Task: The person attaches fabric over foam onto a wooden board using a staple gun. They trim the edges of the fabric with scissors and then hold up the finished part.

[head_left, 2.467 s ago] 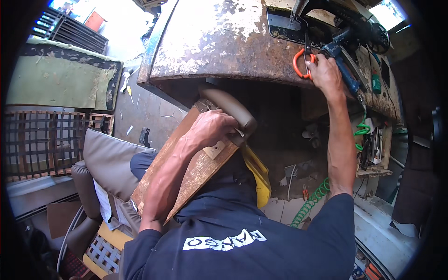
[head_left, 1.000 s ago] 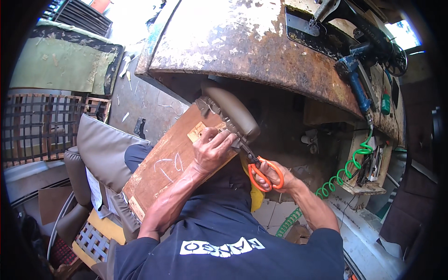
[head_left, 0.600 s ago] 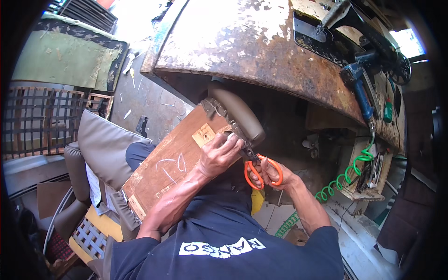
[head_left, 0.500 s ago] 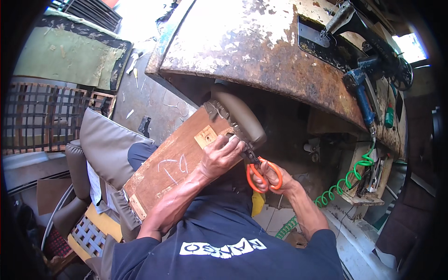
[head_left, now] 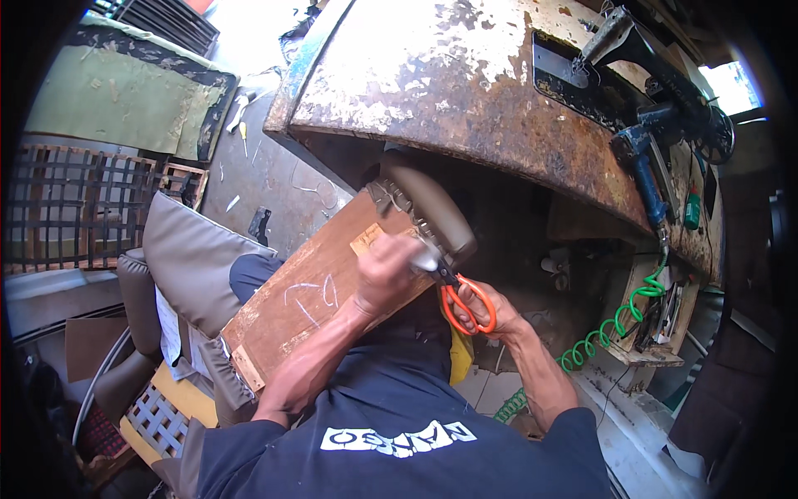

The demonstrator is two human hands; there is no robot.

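Note:
Orange-handled scissors [head_left: 450,293] are in my right hand [head_left: 485,309], its fingers wrapped round the grips. Their dark blades reach to the edge of a brown wooden panel [head_left: 274,312], beside a rounded grey-brown padded cover [head_left: 432,204]. My left hand [head_left: 386,268] is over the panel near the blade tips, smeared by motion. A pale blur shows at its fingertips, and I cannot make out what it is. Gathered cover material [head_left: 386,197] lies along the panel's far end. A small light wood block [head_left: 366,239] is partly hidden behind my left hand.
A worn workbench [head_left: 399,91] with a sewing machine [head_left: 657,75] stands ahead. A blue air tool [head_left: 644,175] with a coiled green hose [head_left: 615,328] is at the right. Grey-brown cushions [head_left: 195,249] and a webbed frame [head_left: 75,208] lie at the left.
The scissor handles have come closer together. My left hand has shifted slightly and is now blurred, with a pale smear by its fingers.

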